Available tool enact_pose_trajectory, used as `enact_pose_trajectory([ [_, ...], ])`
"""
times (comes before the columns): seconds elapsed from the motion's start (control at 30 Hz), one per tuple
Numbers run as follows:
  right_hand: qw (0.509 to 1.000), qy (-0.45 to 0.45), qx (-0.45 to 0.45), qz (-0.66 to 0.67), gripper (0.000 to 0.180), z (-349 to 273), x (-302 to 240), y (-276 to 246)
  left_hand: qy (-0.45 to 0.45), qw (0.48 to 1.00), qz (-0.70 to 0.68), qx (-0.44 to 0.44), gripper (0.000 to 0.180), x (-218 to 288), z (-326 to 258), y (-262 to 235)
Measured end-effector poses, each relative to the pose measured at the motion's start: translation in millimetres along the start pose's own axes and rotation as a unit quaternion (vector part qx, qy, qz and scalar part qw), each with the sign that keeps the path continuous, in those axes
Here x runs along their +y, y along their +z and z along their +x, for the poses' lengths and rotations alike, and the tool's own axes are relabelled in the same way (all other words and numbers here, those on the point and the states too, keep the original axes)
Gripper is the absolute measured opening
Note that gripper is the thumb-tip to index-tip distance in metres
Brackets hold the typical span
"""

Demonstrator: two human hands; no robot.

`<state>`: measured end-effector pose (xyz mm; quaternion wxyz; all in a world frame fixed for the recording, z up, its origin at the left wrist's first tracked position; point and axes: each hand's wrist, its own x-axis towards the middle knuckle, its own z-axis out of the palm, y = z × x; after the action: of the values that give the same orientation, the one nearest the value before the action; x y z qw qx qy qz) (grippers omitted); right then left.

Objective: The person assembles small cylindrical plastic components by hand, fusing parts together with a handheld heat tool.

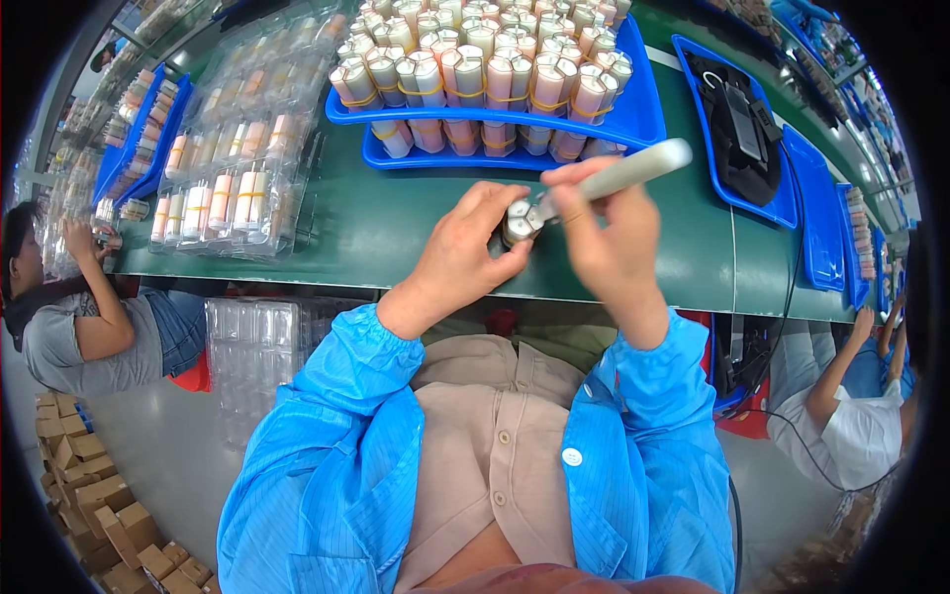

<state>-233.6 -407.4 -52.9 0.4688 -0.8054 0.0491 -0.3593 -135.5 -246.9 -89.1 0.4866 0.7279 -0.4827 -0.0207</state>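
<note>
Head view: L hand (pixel 460 249) fingers curled snug round the cyl. bundle (pixel 518 226), just above pic centre over the surface (pixel 381 213), at 6 o'clock of the blue tray (pixel 638 104); R hand (pixel 621 238) fingers closed round a white pen-like tool (pixel 633 170). Risk, prob.: a slack L hold or hard R push cd make the tip skid, marking an end or poking L fingers. Bundle's ends face up to cam, long axis approx. upright (exact tilt unclear); tool's runs 2-to-8 o'clock, tip twd 8.

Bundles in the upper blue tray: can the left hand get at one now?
Probably not: the left hand is occupied holding cylinders, though nothing seems to block its way to the front bundles.
</note>
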Motion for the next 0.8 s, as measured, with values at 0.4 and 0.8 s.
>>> enact_pose_trajectory([
  [0.4, 0.996, 0.031, -0.043, 0.076, 0.017, 16.8, -1.3, 0.9, -0.082, 0.996, -0.019, 0.001, 0.055, 0.3, -3.6, -1.5],
  [0.8, 0.997, -0.067, -0.04, -0.002, 0.02, 6.2, 2.6, 5.8, -0.012, 1.0, 0.005, -0.003, 0.046, -1.3, -0.7, -1.8],
])
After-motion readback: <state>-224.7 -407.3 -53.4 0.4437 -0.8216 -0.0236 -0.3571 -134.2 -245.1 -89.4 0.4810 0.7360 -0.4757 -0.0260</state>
